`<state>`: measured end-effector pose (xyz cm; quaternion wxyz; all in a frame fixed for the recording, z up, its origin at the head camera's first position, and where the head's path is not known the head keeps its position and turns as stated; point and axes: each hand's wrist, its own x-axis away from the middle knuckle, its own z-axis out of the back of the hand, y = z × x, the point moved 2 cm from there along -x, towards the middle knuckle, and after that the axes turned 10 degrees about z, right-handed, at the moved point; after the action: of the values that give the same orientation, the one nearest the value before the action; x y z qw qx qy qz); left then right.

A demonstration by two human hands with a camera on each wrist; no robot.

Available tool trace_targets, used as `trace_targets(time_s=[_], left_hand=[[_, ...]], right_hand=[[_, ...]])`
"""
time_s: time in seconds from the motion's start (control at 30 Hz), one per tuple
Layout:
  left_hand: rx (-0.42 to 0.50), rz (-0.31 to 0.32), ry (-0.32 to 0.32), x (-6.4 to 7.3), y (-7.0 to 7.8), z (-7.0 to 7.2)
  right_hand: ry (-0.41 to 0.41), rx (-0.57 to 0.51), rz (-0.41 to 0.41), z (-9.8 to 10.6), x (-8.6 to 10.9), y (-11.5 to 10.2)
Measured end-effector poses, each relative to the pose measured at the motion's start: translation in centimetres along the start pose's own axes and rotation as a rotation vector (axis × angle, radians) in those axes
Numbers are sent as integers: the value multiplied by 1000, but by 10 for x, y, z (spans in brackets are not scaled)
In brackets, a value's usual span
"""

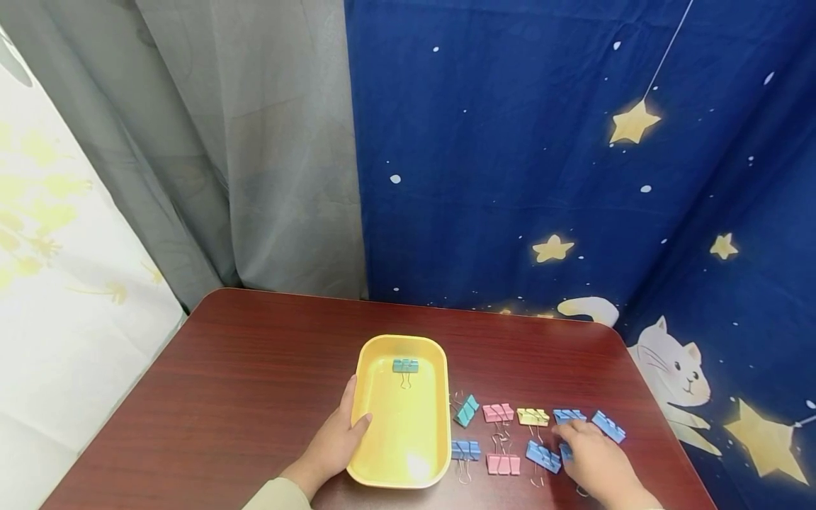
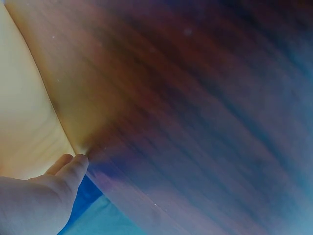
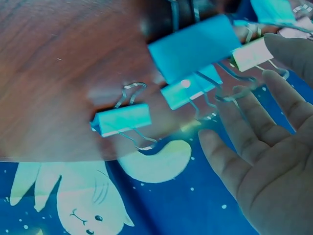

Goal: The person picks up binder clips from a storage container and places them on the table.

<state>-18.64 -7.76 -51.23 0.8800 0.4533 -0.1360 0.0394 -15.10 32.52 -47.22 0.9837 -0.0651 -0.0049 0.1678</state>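
Note:
My left hand [image 1: 331,440] grips the left rim of a yellow tray [image 1: 442,397], thumb over the inside edge and fingers outside. A teal binder clip [image 1: 405,365] lies in the tray's far end. My right hand [image 1: 596,457] is over the blue clips at the right, its fingers loosely extended. Beside those fingers is a blue binder clip [image 3: 195,49], its wire handle crossing in front of them; in the head view the hand partly hides a blue clip [image 1: 565,452]. Around it lie another blue clip [image 1: 543,457], a far blue clip [image 1: 569,416] and a rightmost blue clip [image 1: 608,427].
Between tray and right hand lie a teal clip [image 1: 467,411], two pink clips, one far [image 1: 498,413] and one near [image 1: 503,465], a yellow clip [image 1: 533,417] and a blue clip [image 1: 465,450] against the tray. Curtains [image 1: 484,156] hang behind the brown table [image 1: 268,368].

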Motion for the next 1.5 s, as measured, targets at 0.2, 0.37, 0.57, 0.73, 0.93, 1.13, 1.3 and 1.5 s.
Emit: trace_targets(time_s=[0.2,0.37,0.57,0.73,0.93,1.13,1.3,1.5], left_hand=[[7,2,-3,0,1,1],[9,-7,-2,1,1,1],[3,2,-1,1,1,0],[-1,-5,-1,0,0,0],[0,-5,1,1,0,0],[-6,-24,2,1,0,0],[0,-22,-1,1,0,0],[-7,-14,4,0,0,-1]], right_hand=[[54,3,9,13,-3,-7],[87,17,11,20,-7,-13],[174,48,31,25,-11,-20],[199,56,30,29,-18,-27],[242,38,67,31,-27,-34],[283,38,117,35,-37,-43],[283,16,130,37,-46,-52],[277,5,148,36,-57,-63]])
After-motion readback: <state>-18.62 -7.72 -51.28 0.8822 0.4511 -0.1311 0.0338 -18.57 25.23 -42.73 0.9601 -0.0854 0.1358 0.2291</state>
